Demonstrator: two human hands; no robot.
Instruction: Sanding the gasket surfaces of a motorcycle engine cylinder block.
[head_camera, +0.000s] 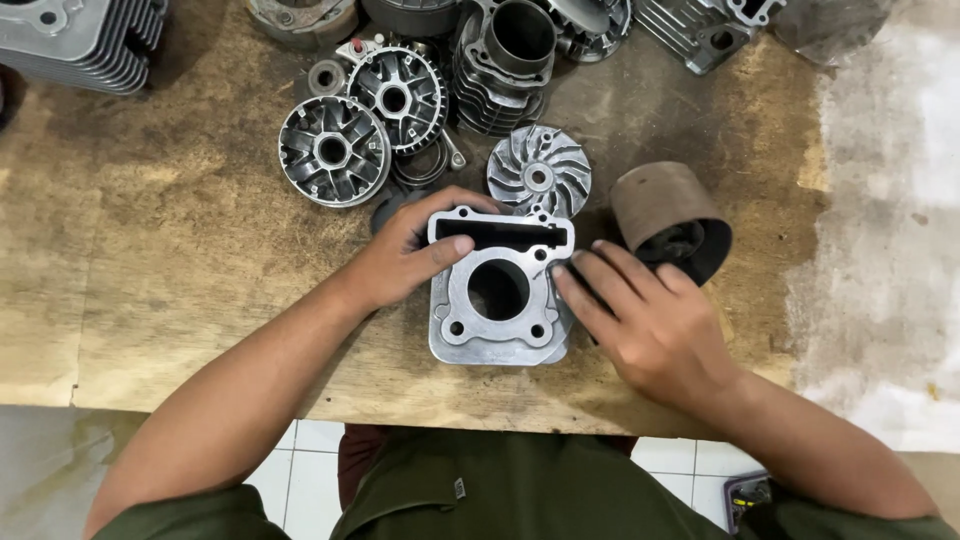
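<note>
I have the grey metal cylinder block (498, 292) standing on the worn wooden bench (150, 250), near its front edge. My left hand (405, 255) wraps its left flank, thumb over the top face; my right hand (645, 315) lies with fingers flat against its right side. It looks heavy, rigid, hard-edged, best gripped by the flanks. Its bore is empty. Beside it, a dark drum (668, 218) lies tipped.

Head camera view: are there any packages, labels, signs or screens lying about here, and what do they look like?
Small tag: a grey-white rectangle on the olive-green clothing, below the bench edge.
Dark object: at the lower right by the floor tiles, mostly hidden by the right arm; whether it is a package or a screen cannot be told.
No signs or clear screens in view.
</note>
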